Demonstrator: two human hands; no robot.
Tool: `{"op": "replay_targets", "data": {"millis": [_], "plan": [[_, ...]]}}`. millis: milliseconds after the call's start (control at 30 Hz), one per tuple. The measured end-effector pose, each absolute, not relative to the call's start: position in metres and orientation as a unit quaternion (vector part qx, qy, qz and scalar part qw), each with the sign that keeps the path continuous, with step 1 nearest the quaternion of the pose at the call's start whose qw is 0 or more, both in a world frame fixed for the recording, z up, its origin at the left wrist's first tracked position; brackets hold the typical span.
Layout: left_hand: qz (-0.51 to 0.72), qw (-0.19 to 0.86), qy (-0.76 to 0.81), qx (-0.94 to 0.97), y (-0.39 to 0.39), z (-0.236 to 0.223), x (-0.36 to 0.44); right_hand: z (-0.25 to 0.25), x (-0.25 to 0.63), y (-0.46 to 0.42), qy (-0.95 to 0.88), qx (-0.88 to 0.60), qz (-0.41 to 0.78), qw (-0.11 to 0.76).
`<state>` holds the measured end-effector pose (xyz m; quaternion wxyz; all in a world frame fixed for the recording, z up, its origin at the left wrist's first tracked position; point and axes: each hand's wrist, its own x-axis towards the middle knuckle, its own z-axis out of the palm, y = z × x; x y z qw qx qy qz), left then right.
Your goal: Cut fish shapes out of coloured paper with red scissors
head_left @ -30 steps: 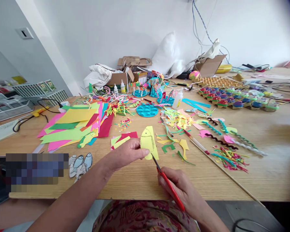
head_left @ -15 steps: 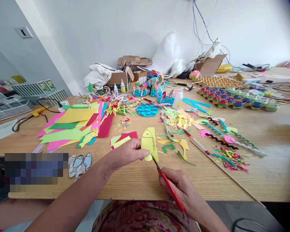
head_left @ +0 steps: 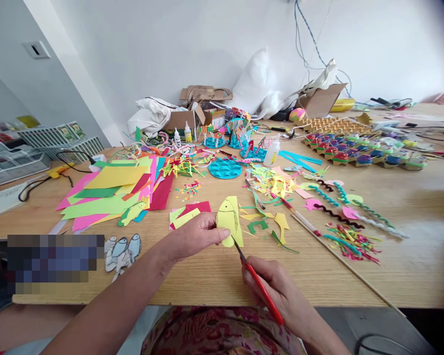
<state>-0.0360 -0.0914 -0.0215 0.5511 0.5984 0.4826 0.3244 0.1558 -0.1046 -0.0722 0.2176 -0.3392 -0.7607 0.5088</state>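
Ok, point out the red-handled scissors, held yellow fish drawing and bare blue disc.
Red-handled scissors (head_left: 261, 288), head view: red handle.
Held yellow fish drawing (head_left: 227, 221), head view: fish's body.
Bare blue disc (head_left: 225, 168), head view: upper surface.

- Matt yellow paper, smooth!
- Scissors now: glossy red plastic handles, dark metal blades!
- Smooth wooden tabletop, faintly shiny!
- And here, fuzzy pipe cleaners!
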Motion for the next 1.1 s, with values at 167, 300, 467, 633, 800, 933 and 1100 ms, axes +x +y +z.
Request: {"op": "replay_targets", "data": {"millis": [167,300,467,633,800,933,1100], "plan": [[0.322,0.558,0.481,0.595,-0.09,-0.022,-0.037,-0.072,0.157,-0.104,-0.764,-0.339,0.505,0.214],[0.324,0.574,0.48,0.579,-0.09,-0.021,-0.038,-0.073,0.158,-0.103,-0.776,-0.33,0.495,0.208],[0.367,0.596,0.478,0.531,-0.091,-0.022,-0.036,-0.074,0.157,-0.102,-0.776,-0.323,0.502,0.206],[0.422,0.588,0.488,0.489,-0.093,-0.029,-0.03,-0.073,0.156,-0.104,-0.748,-0.327,0.536,0.216],[0.499,0.591,0.464,0.432,-0.098,-0.037,-0.017,-0.077,0.152,-0.111,-0.671,-0.328,0.614,0.256],[0.556,0.58,0.444,0.396,-0.104,-0.04,-0.004,-0.087,0.147,-0.117,-0.593,-0.291,0.682,0.315],[0.629,0.569,0.424,0.319,-0.109,-0.045,0.013,-0.097,0.138,-0.124,-0.51,-0.262,0.731,0.37]]}}
